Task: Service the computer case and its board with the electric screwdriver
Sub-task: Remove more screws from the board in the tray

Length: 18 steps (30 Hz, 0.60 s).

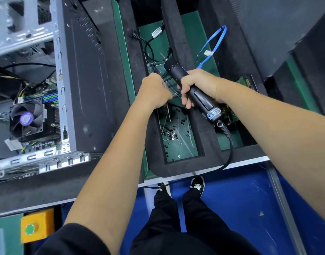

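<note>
The open computer case (80,74) lies on its side at the left, its board (38,102) and a black cooler fan (26,119) showing inside. My right hand (196,85) grips the black electric screwdriver (191,91), bit pointing away, over a foam tray compartment. My left hand (154,91) hovers beside it with fingers curled, pinching something small and thin that I cannot make out. Below both hands, several loose screws (171,133) lie on the compartment's green floor.
A black foam tray (156,137) with green-floored compartments holds black cables (150,46), a blue cable (213,41) and a green circuit board (242,83). The screwdriver's cord (229,153) hangs over the bench edge. A yellow box with a green button (36,225) sits lower left.
</note>
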Available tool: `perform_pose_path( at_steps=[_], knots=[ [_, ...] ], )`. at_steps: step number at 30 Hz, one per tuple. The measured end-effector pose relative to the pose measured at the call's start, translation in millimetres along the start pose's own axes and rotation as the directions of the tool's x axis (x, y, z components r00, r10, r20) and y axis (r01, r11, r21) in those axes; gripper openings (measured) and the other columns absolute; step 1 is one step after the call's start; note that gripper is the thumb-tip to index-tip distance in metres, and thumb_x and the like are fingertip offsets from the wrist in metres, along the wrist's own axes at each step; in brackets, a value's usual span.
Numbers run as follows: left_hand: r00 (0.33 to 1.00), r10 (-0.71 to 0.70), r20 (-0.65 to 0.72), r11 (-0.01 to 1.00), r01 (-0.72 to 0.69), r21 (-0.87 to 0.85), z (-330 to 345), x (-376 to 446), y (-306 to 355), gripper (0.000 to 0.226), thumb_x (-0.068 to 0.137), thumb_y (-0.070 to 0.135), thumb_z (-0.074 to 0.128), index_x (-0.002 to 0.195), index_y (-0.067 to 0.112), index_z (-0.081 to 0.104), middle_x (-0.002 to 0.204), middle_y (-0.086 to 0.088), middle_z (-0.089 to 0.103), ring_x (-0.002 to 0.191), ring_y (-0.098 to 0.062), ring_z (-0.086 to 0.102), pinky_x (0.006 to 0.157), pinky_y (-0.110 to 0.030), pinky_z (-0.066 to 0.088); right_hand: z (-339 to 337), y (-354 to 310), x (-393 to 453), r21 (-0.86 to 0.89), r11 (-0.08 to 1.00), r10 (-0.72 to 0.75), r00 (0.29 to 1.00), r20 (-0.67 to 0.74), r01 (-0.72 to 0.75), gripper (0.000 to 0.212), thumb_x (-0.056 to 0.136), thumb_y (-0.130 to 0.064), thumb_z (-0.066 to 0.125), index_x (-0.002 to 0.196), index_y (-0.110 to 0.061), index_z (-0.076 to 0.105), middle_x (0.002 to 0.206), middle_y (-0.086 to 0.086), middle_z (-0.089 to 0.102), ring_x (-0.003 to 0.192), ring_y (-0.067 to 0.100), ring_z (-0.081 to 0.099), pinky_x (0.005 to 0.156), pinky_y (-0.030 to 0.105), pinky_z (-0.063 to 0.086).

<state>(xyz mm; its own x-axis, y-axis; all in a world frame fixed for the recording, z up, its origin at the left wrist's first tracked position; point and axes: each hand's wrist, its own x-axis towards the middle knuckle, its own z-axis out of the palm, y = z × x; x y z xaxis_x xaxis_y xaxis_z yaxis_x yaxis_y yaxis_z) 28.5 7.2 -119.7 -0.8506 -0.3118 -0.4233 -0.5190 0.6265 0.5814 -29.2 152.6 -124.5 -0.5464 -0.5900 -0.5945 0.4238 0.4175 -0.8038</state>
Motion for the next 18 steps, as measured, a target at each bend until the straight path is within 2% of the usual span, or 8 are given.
perform_pose_path(
  at_steps=[2,4,6,9,14,18],
  knots=[
    [1.0,-0.021,-0.006,0.999,0.021,-0.033,-2.5,0.2,-0.6,0.012,0.069,0.003,0.062,0.078,-0.004,0.065,0.083,-0.015,0.066,0.057,-0.023,0.051,0.075,-0.047,0.056,0.3,0.7,0.3,0.0,1.0,-0.003,1.0,0.001,0.003,0.009,0.078,0.0,0.048,0.085,-0.006,0.048,0.06,0.017,0.064,0.047,0.028,0.061,0.047,0.023,0.049],
    [1.0,-0.021,-0.021,0.998,0.02,-0.055,-6.1,1.6,-1.6,0.017,0.066,0.0,0.066,0.08,-0.01,0.065,0.086,-0.013,0.071,0.06,-0.033,0.063,0.073,-0.047,0.058,0.8,1.3,0.3,0.001,1.0,-0.007,1.0,0.0,0.007,0.011,0.076,-0.001,0.049,0.085,-0.007,0.048,0.059,0.017,0.064,0.046,0.028,0.061,0.047,0.023,0.049],
    [1.0,-0.001,-0.031,0.998,-0.001,-0.065,-9.9,3.5,-3.4,0.013,0.066,-0.001,0.07,0.075,-0.007,0.065,0.08,-0.004,0.07,0.069,-0.029,0.069,0.069,-0.041,0.06,1.5,1.3,0.4,0.005,1.0,-0.004,1.0,-0.007,0.004,0.01,0.077,0.0,0.049,0.084,-0.007,0.047,0.059,0.017,0.064,0.046,0.029,0.06,0.048,0.024,0.049],
    [1.0,0.014,-0.022,0.999,-0.015,-0.038,-13.4,5.1,-4.8,0.013,0.066,-0.001,0.074,0.064,-0.001,0.061,0.076,0.0,0.07,0.067,-0.024,0.07,0.067,-0.038,0.06,1.6,0.9,0.5,0.002,1.0,-0.005,1.0,-0.01,0.005,0.009,0.079,0.001,0.048,0.084,-0.007,0.047,0.058,0.017,0.063,0.046,0.028,0.06,0.048,0.024,0.049],
    [0.999,0.01,-0.041,0.998,-0.012,-0.063,-13.8,9.1,-5.8,0.008,0.07,-0.002,0.072,0.071,-0.001,0.064,0.073,-0.003,0.067,0.07,-0.024,0.069,0.073,-0.04,0.059,0.7,1.0,0.2,0.001,1.0,-0.002,1.0,-0.005,0.002,0.01,0.079,0.0,0.049,0.086,-0.007,0.048,0.059,0.017,0.064,0.047,0.029,0.061,0.05,0.025,0.05],
    [1.0,0.03,-0.008,1.0,-0.03,-0.004,-12.3,8.0,-1.7,0.01,0.073,0.001,0.074,0.074,0.004,0.065,0.073,-0.001,0.065,0.073,-0.025,0.069,0.076,-0.039,0.058,0.8,0.7,0.1,0.009,1.0,-0.003,1.0,-0.008,0.003,0.01,0.079,0.0,0.049,0.086,-0.007,0.048,0.059,0.017,0.064,0.046,0.028,0.061,0.048,0.024,0.05]
  ],
)
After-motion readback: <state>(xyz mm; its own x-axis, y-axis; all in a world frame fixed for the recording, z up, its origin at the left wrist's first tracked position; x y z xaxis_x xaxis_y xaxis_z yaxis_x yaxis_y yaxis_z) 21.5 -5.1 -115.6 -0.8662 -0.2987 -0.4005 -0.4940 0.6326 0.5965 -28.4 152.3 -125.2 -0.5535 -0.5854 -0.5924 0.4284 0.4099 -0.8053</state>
